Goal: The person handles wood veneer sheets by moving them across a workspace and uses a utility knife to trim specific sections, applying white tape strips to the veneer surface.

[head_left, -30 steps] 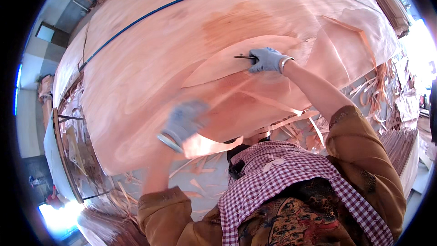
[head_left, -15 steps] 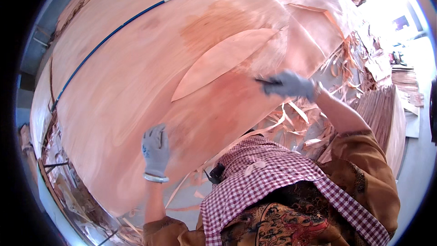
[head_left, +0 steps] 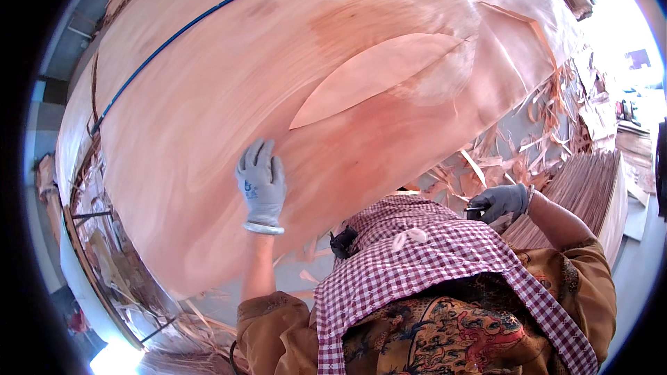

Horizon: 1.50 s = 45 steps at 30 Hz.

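Note:
A wide sheet of pinkish wood veneer (head_left: 201, 111) covers the work surface in front of me. My left hand (head_left: 262, 179), in a grey glove, rests on it with the fingers stretched out. Further in lies a leaf-shaped veneer patch (head_left: 375, 75) with a pointed near end. My right hand (head_left: 506, 203), also gloved, is off the sheet by my right side, closed around a slim dark tool (head_left: 476, 210); the fingers hide most of it, and I cannot tell its exact kind.
A blue-and-white rod (head_left: 208, 14) arcs across the far side of the sheet. Torn veneer strips (head_left: 514, 160) litter the floor at right, beside a stack of veneer sheets (head_left: 580, 194). A dark metal frame (head_left: 90, 271) runs along the left with more scraps.
My right hand has drawn back from above the veneer to my right side with the dark tool. My left hand has slid farther forward on the sheet, its fingers stretched out.

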Each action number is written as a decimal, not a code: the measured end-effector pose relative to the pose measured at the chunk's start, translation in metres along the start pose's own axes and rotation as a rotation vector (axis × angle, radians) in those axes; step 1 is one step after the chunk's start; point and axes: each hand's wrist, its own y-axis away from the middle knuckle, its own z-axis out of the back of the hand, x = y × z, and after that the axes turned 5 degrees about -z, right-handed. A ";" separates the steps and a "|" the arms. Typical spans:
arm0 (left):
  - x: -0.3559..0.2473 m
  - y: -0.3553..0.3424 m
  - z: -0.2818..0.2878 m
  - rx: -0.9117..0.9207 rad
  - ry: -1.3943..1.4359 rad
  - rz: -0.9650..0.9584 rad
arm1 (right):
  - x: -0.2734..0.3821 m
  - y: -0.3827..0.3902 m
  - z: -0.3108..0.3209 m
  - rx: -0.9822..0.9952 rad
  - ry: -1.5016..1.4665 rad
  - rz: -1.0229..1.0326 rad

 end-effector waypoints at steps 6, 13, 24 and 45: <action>-0.037 0.009 0.012 0.066 0.309 0.070 | 0.034 0.002 0.047 -0.139 -0.529 0.117; -0.120 0.001 -0.001 0.484 1.252 0.512 | 0.098 -0.026 0.043 -0.284 -0.506 0.289; -0.157 0.007 -0.006 0.411 1.349 0.677 | 0.138 -0.098 0.008 -0.343 -0.118 0.520; -0.146 0.014 0.004 0.318 1.506 0.847 | 0.146 -0.118 -0.006 -0.338 -0.170 0.339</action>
